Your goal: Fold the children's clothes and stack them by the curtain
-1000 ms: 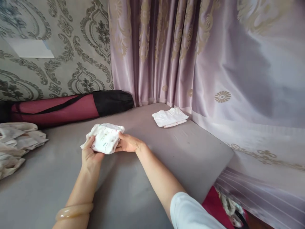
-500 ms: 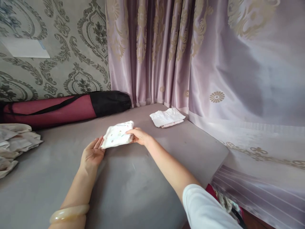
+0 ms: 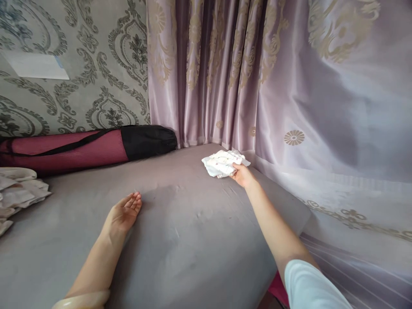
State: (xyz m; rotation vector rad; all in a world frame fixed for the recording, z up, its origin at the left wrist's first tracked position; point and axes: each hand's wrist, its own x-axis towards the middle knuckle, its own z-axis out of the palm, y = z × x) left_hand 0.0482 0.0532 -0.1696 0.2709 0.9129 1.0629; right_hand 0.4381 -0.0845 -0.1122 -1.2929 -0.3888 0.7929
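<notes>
My right hand (image 3: 243, 174) grips a folded white cloth (image 3: 222, 162) with small coloured prints, thumb on top and fingers underneath. That cloth is over a small stack of folded white cloths (image 3: 208, 168) near the far corner of the bed; whether it rests on the stack I cannot tell. My left hand (image 3: 126, 211) is palm up above the grey sheet, fingers a little curled and holding nothing. A pale bangle (image 3: 83, 299) circles the left wrist.
A pile of crumpled white cloths (image 3: 21, 193) lies on the bed (image 3: 180, 240) at the left. Behind it a long maroon and black bag (image 3: 96, 146) runs along the patterned wall. Lilac curtains (image 3: 206, 77) hang at the back and right.
My right hand has carried the printed cloth right and away from me, onto or just over the stack. My left hand has let go of it and stays at the left.
</notes>
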